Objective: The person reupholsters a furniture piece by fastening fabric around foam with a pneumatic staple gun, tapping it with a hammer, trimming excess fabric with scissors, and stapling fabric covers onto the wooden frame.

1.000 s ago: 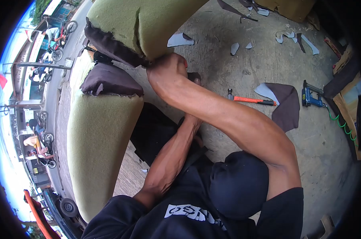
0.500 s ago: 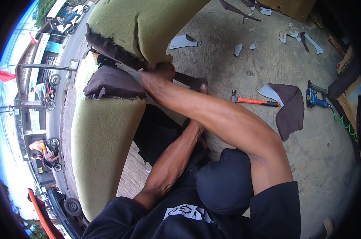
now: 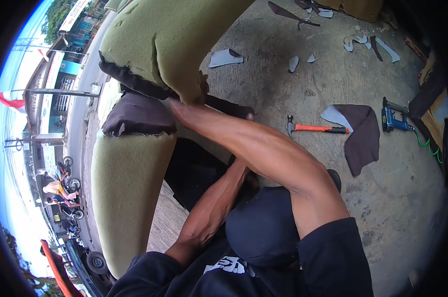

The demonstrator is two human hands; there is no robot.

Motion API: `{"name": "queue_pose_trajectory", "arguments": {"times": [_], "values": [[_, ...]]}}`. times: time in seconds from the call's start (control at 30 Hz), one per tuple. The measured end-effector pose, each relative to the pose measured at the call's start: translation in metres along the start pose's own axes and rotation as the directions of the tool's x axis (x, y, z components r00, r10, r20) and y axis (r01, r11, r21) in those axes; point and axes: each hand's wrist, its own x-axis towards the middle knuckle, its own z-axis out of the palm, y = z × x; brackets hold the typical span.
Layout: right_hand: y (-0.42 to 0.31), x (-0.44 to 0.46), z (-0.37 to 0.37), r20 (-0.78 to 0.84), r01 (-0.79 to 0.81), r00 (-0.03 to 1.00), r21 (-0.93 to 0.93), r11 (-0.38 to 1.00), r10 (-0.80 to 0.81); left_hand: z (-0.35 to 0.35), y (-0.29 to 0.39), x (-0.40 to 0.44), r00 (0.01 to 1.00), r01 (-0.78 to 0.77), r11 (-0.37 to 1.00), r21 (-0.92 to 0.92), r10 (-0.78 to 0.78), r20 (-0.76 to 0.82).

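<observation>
Rough concrete floor (image 3: 263, 69) spreads beneath the work, open on the left to a street. Standing over it, left of the person, is a far foam section (image 3: 194, 39) with a near foam section (image 3: 130, 198) just beside it; whether they join cannot be made out. Dark cloth covers only their facing ends: a ragged-edged far cover (image 3: 130, 81) and a smoother near cover (image 3: 141, 115). Both broad greenish faces are bare, and the far one has a long crease, so by my reading only a small part is covered and most is left.

The person's right hand (image 3: 178, 105) reaches in at the corner where the sections meet, mostly hidden, and its grip cannot be told. Of the left hand (image 3: 250, 117), under the right forearm, only a fingertip shows, by the end of a dark strip (image 3: 229, 106); whether it holds that is unclear.

To the right lie a hammer (image 3: 320, 128) with an orange handle, touching or nearly touching a folded cloth piece (image 3: 361, 141), then a blue staple gun (image 3: 395, 119) with a green coiled hose (image 3: 424, 143). Pale offcuts (image 3: 226, 58) are scattered on the far side. Out left are motorbikes (image 3: 71, 185) and a red-and-white flag (image 3: 11, 101).
</observation>
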Motion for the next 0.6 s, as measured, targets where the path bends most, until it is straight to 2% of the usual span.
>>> {"name": "queue_pose_trajectory", "arguments": {"times": [0.03,0.07,0.1,0.13,0.17,0.2,0.23,0.27,0.3,0.33,0.37,0.4,0.43,0.47,0.5,0.53,0.57,0.6], "values": [[-0.004,0.003,-0.002,0.052,0.239,0.968,-0.509,0.827,-0.247,0.002,-0.001,-0.003,1.0,0.006,0.999,0.035,-0.006,-0.002],[-0.013,0.006,-0.002,0.206,0.375,0.914,-0.76,0.531,-0.351,0.004,-0.004,-0.009,1.0,0.017,0.996,0.091,-0.017,-0.001],[-0.02,0.008,0.001,0.386,0.463,0.844,-0.875,0.142,-0.374,0.006,-0.01,-0.013,0.999,0.033,0.986,0.161,-0.034,0.0],[-0.023,0.003,0.003,0.555,0.489,0.769,-0.83,-0.269,-0.316,0.003,-0.023,-0.018,0.998,0.059,0.957,0.285,-0.063,0.005],[-0.027,-0.001,0.007,0.687,0.451,0.702,-0.632,-0.63,-0.186,0.002,-0.037,-0.023,0.995,0.082,0.891,0.446,-0.101,0.02],[-0.042,0.0,0.018,0.642,0.191,0.766,-0.273,-0.943,-0.03,0.0,-0.055,-0.03,0.988,0.08,0.78,0.621,-0.142,0.052],[-0.055,0.0,0.028,0.576,-0.01,0.808,0.228,-0.974,0.126,-0.005,-0.074,-0.038,0.978,0.037,0.621,0.783,-0.185,0.1],[-0.057,-0.015,0.053,0.424,-0.202,0.9,0.615,-0.762,0.104,-0.008,-0.096,-0.047,0.961,-0.039,0.434,0.9,-0.23,0.153],[-0.059,-0.03,0.078,0.259,-0.212,0.963,0.901,-0.377,0.078,-0.006,-0.108,-0.054,0.945,-0.114,0.278,0.954,-0.267,0.191],[-0.069,-0.062,0.084,0.172,-0.171,0.985,0.978,-0.119,0.002,-0.001,-0.11,-0.059,0.938,-0.149,0.174,0.973,-0.288,0.195],[-0.09,-0.077,0.102,0.196,-0.2,0.979,0.975,-0.097,-0.051,0.001,-0.111,-0.058,0.939,-0.168,0.104,0.98,-0.287,0.191],[-0.106,-0.108,0.121,0.273,-0.275,0.961,0.95,-0.149,-0.033,0.01,-0.1,-0.054,0.947,-0.165,0.083,0.983,-0.266,0.182],[-0.123,-0.149,0.142,0.322,-0.294,0.942,0.929,-0.225,0.095,0.016,-0.09,-0.052,0.958,-0.128,0.117,0.985,-0.241,0.153],[-0.137,-0.186,0.16,0.433,-0.372,0.884,0.881,-0.294,0.179,0.024,-0.081,-0.048,0.971,-0.08,0.229,0.97,-0.201,0.127],[-0.154,-0.217,0.178,0.56,-0.49,0.798,0.817,-0.302,0.221,0.044,-0.059,-0.049,0.966,-0.023,0.17,0.985,-0.25,0.066],[-0.161,-0.251,0.194,0.699,-0.591,0.698,0.686,-0.425,0.157,0.056,-0.044,-0.054,0.969,-0.1,0.076,0.992,-0.22,0.115],[-0.164,-0.288,0.204,0.787,-0.659,0.594,0.595,-0.46,0.168,0.066,-0.033,-0.058,0.965,-0.181,-0.023,0.983,-0.195,0.173],[-0.183,-0.321,0.22,0.853,-0.708,0.476,0.515,-0.484,0.212,0.069,-0.024,-0.062,0.967,-0.176,-0.03,0.984,-0.194,0.167]]}}
